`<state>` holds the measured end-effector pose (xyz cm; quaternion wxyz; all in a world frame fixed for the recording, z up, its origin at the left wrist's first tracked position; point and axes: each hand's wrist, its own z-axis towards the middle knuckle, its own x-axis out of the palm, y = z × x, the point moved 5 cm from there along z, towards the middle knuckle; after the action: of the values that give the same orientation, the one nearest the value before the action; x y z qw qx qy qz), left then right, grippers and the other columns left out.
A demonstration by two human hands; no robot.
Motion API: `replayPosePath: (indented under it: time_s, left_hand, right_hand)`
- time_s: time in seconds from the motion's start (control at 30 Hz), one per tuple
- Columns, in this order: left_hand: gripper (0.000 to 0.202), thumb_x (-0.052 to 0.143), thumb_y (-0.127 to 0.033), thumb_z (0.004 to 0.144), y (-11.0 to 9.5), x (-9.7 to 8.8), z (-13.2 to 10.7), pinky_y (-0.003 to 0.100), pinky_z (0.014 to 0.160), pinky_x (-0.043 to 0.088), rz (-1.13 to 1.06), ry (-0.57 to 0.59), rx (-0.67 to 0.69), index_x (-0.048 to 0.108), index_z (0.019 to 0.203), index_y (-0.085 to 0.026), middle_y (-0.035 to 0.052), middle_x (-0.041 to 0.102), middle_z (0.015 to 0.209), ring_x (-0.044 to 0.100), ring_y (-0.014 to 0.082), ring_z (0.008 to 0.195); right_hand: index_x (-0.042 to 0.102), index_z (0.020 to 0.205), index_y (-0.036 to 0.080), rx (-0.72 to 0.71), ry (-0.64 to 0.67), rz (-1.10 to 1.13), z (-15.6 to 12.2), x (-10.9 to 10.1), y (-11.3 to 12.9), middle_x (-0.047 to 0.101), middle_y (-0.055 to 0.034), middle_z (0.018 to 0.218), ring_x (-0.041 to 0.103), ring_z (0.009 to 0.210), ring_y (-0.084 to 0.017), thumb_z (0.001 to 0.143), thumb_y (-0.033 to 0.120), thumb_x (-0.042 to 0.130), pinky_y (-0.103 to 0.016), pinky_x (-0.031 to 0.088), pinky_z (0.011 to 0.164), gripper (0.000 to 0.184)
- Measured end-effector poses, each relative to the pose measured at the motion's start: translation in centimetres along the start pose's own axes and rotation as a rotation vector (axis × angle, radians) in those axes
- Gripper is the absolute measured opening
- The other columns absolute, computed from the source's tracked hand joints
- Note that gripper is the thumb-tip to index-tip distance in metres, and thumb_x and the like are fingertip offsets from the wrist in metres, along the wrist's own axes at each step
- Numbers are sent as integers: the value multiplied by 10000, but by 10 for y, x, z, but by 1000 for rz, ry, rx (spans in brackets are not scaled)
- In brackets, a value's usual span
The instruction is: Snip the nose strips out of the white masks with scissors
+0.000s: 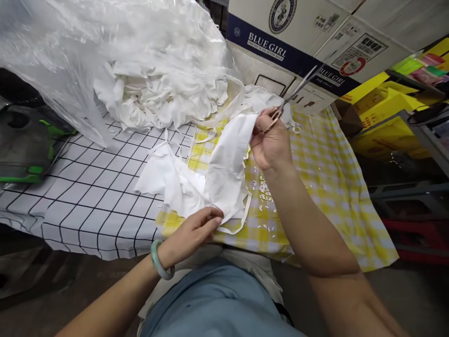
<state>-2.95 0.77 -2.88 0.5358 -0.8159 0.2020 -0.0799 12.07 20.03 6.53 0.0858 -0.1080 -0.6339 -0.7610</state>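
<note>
My right hand (271, 142) is closed around a pair of scissors (300, 85), with the blades pointing up and away to the right. The upper corner of a white cloth piece (229, 164) is at the fingers of that same hand, and the piece hangs down from there. Thin white strips trail from its lower edge. My left hand (198, 227), with a pale green bangle (158, 262) on its wrist, pinches the bottom edge of the cloth. Another white cloth piece (171, 175) lies crumpled just left of it on the table.
A clear plastic bag (140, 37) spills a heap of white cloth pieces (154, 98) at the back. Cardboard boxes (266, 61) stand behind. Small white snippets (263, 189) are scattered over the yellow checked tablecloth (315, 187). A dark green-trimmed machine (24, 140) sits at left.
</note>
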Motion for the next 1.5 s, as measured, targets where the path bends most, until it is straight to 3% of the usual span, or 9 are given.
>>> replayPosePath:
  time_s: [0.13,0.33,0.63,0.73,0.9,1.0,1.17,1.33,1.5]
  left_hand:
    - [194,503,-318,938,-9,2,6,351,748,492,506,-350,368,576,1033,-165,93,583,1015,558,194,793]
    - [125,547,-252,916,-8,21,34,425,802,466,656,-303,449,613,980,-168,104,587,925,527,266,868]
    - [122,441,-164,901,-35,20,55,352,768,449,356,-258,452,533,827,-196,58,553,856,521,201,799]
    - [54,481,-241,908,-38,16,47,282,638,432,194,-247,355,512,910,-197,7,531,766,501,148,664]
    - [269,526,-413,876,-35,19,42,202,454,262,-425,58,-41,564,947,-156,4,540,720,401,82,510]
    - [331,624,-443,840,-41,18,37,200,457,212,-464,162,-84,651,867,-115,11,531,696,342,59,510]
    - [284,600,-422,922,-61,10,24,233,572,364,-219,82,151,739,925,-174,5,503,717,419,109,625]
    - [235,562,-312,956,-87,3,15,370,995,431,-7,-190,555,745,856,-205,91,580,1037,503,249,1135]
    - [273,528,-318,974,-69,7,29,295,704,483,-317,-171,446,682,798,-177,70,545,960,548,170,808]
  right_hand:
    - [431,764,245,121,32,-40,-11,6,-27,510,85,697,576,668,-94,700,323,774,-239,509,667,357]
    - [469,756,227,98,107,-364,-36,-15,-27,563,62,744,533,684,-98,676,385,821,-264,486,726,395]
    - [554,927,217,193,219,-682,-141,-76,-69,633,-19,952,587,859,-171,703,225,740,-310,478,796,292]
    - [559,913,221,121,165,-672,-145,-73,-73,612,-1,879,584,835,-171,697,154,633,-308,473,803,238]
    - [488,841,239,-8,142,-461,-127,-57,-48,597,-1,898,589,885,-171,688,126,595,-307,476,834,218]
    - [483,802,240,-20,154,-340,-123,-51,-32,592,1,874,584,854,-166,679,104,614,-299,481,804,225]
    - [536,795,233,144,84,-204,-129,-49,-35,604,3,834,586,802,-162,651,156,712,-280,493,732,241]
    - [545,778,234,464,120,-34,-155,-29,-59,553,32,703,523,628,-137,639,427,830,-282,485,615,371]
    - [559,854,235,458,257,-168,-170,-32,-56,580,10,805,562,739,-167,694,508,805,-326,498,739,401]
